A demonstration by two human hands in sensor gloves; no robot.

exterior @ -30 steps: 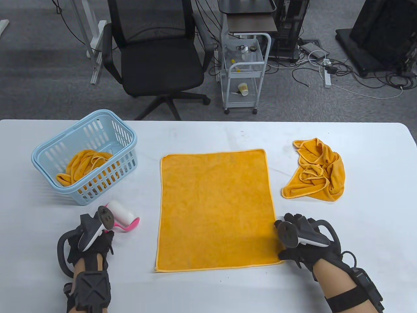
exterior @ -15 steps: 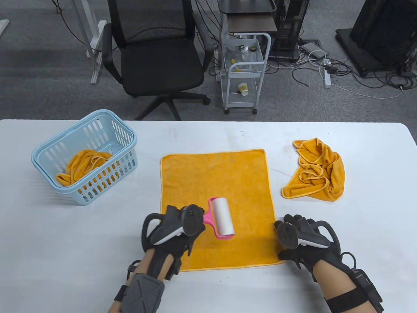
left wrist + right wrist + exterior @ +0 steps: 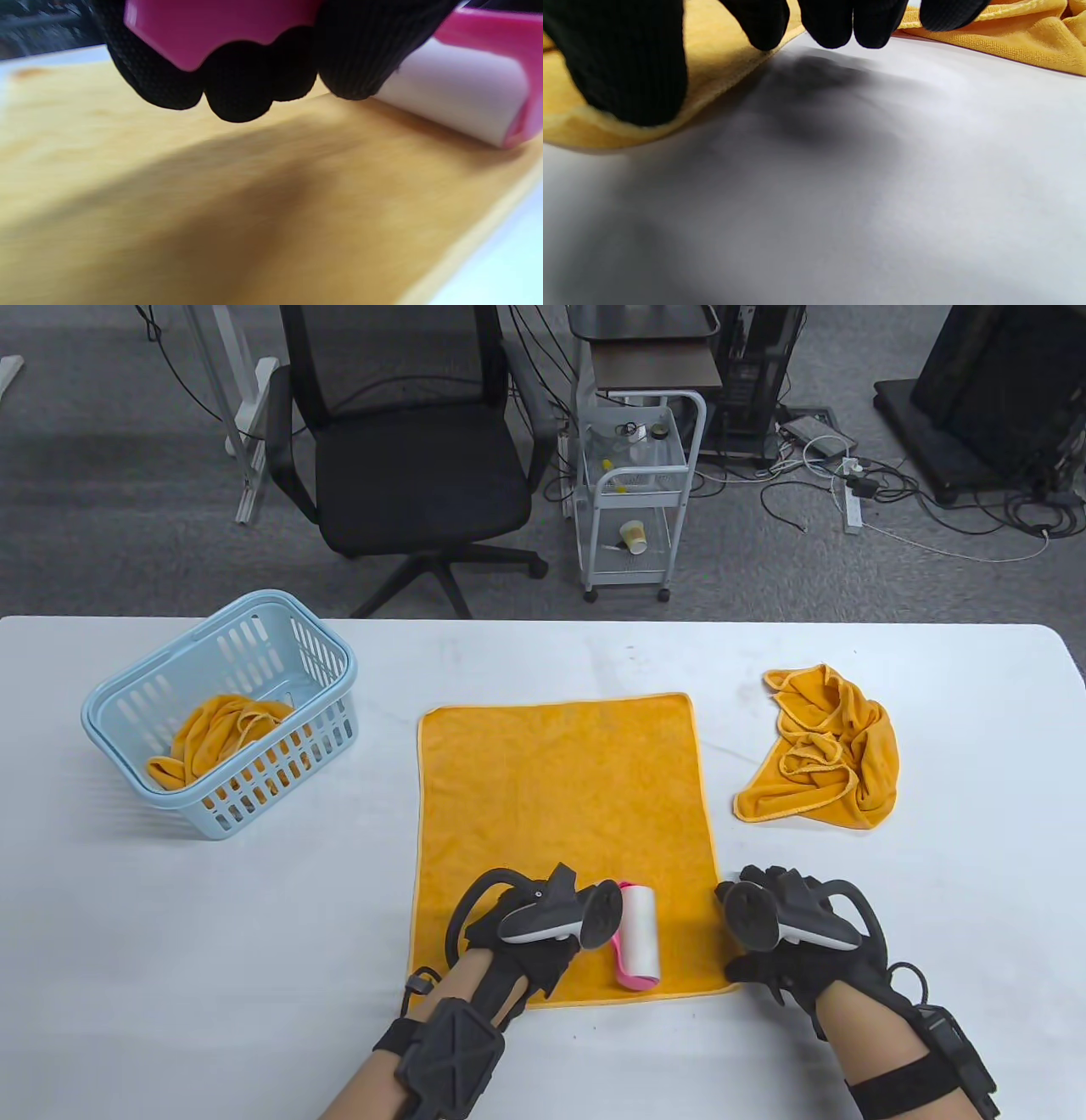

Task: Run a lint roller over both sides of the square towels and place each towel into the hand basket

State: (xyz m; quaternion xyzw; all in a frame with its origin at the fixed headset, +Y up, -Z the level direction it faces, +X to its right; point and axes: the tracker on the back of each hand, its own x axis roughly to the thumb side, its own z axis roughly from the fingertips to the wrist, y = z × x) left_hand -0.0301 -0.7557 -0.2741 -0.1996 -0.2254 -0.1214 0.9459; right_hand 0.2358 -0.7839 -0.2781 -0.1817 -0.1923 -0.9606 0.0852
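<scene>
An orange square towel (image 3: 560, 797) lies flat in the middle of the white table (image 3: 254, 916). My left hand (image 3: 543, 937) grips the pink handle of the lint roller (image 3: 638, 937), whose white roll rests on the towel near its front right corner. In the left wrist view the fingers (image 3: 237, 84) curl round the pink handle (image 3: 212, 29), with the roll (image 3: 454, 97) down on the orange towel (image 3: 212, 203). My right hand (image 3: 764, 933) rests at the towel's front right corner; its thumb (image 3: 628, 63) presses the towel's edge (image 3: 581, 127).
A light blue hand basket (image 3: 222, 712) at the left holds one crumpled orange towel (image 3: 212, 738). Another crumpled orange towel (image 3: 827, 751) lies at the right. An office chair (image 3: 407, 449) and a white cart (image 3: 636, 492) stand beyond the table's far edge.
My left hand picked the lint roller up from beside the basket, carried it right over the towel, then brought it down near the front right corner. The right hand stayed put.
</scene>
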